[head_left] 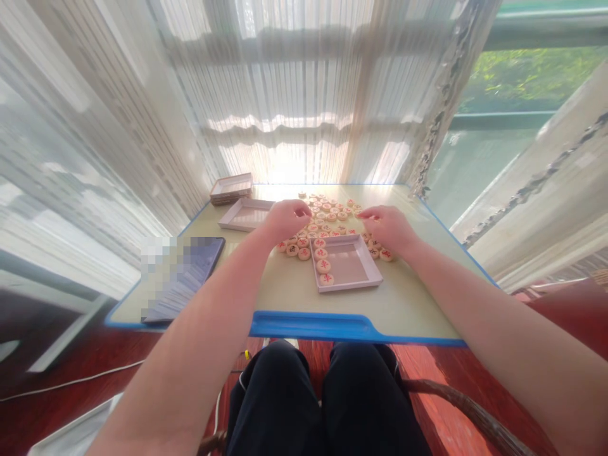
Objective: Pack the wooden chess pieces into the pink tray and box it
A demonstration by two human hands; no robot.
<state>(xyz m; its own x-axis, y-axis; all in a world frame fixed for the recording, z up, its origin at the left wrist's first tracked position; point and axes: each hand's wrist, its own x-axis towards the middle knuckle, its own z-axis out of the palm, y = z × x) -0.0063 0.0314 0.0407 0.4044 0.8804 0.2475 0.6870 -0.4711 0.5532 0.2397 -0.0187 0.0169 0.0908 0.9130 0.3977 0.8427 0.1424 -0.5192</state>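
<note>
Pale round discs (331, 216), marked in red or black, lie between left hand (285, 220) and right hand (390, 229), fingers bent; any pinch cannot be told. Bodyward of both, a shallow pinkish-white box (350, 287) holds a four-disc row (323, 266), its axis toward the left, nearer fingers.

Sunlit sheer curtains (285, 82), greenish window (508, 152), blue-edged table (285, 288), red floor (441, 364)

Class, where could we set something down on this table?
Bare tabletop: between the left forearm and the near box, and between the right forearm and right edge. Crowded: loose pieces behind the box, between left hand and right hand.
</note>
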